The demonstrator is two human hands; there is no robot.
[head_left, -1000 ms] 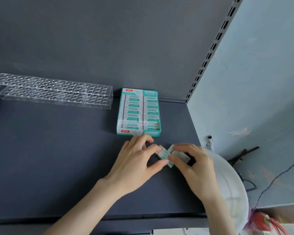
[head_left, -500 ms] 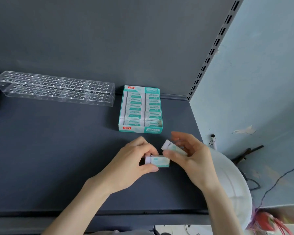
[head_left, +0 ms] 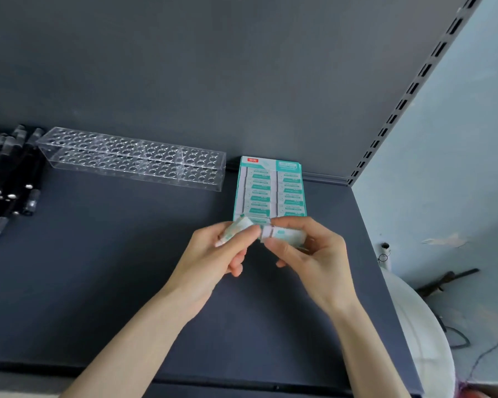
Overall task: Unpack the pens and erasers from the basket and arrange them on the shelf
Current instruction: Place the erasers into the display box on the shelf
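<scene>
My left hand (head_left: 210, 262) pinches one wrapped eraser (head_left: 235, 231) between thumb and curled fingers, tilted, just in front of the eraser box (head_left: 270, 188). My right hand (head_left: 314, 262) pinches a second eraser (head_left: 286, 235) beside it; their ends seem to touch, though blur hides it. Left of the box lies a clear rack (head_left: 133, 159), farther left black pens (head_left: 9, 182), all on the shelf (head_left: 98, 282).
</scene>
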